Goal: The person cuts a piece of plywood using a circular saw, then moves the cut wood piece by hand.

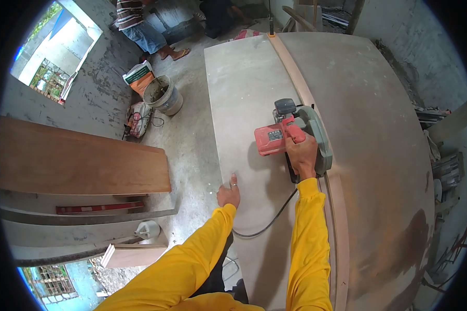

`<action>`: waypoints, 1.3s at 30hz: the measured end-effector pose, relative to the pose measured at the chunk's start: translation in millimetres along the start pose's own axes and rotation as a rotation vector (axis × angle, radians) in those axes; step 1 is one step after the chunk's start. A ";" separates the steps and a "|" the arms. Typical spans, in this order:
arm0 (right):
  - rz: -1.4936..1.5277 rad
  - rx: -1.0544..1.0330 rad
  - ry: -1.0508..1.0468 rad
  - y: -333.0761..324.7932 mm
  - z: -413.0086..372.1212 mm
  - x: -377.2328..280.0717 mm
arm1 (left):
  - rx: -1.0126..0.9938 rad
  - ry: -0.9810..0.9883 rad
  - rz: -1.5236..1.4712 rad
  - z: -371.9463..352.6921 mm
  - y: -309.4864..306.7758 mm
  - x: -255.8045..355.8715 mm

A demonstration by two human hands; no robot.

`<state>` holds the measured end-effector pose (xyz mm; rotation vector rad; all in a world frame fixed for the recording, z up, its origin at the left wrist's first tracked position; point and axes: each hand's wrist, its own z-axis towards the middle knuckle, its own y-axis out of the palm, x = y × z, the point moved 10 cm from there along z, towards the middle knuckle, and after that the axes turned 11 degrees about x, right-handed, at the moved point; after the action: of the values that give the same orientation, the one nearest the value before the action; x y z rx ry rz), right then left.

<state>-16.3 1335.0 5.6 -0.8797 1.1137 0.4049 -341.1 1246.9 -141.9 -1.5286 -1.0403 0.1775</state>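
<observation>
My right hand (302,154) is wrapped round the handle of a red and grey circular saw (275,137), which rests on a large plywood sheet (244,93). Along the saw's right side runs a long wooden strip (290,65), lying lengthwise on the sheet. A clamp (271,30) sits at the strip's far end. My left hand (228,194) grips the sheet's left edge, thumb on top and the other fingers mostly hidden. From near the saw a black power cord (267,225) curves left across the sheet. The blade is hidden from me.
On the floor at left stand a dirty bucket (163,96) and bags (139,118). A brown board (83,158), a red level (99,207) and a white jug (148,229) are further left. Another person (142,31) is at the back; scrap material (446,171) lies along the right.
</observation>
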 end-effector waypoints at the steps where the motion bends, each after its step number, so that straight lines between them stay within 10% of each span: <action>1: 0.002 0.001 0.000 1.9 2.5 0.3 | 0.009 -0.007 -0.013 -0.5 0.0 -0.4; 39: 0.024 -0.004 0.012 72.5 71.2 -10.3 | 0.065 0.105 -0.210 -3.8 -5.4 -11.6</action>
<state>-26.9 1436.3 -3.0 -0.8739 1.1356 0.4223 -348.2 1235.6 -141.3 -1.3456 -1.0926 -0.0156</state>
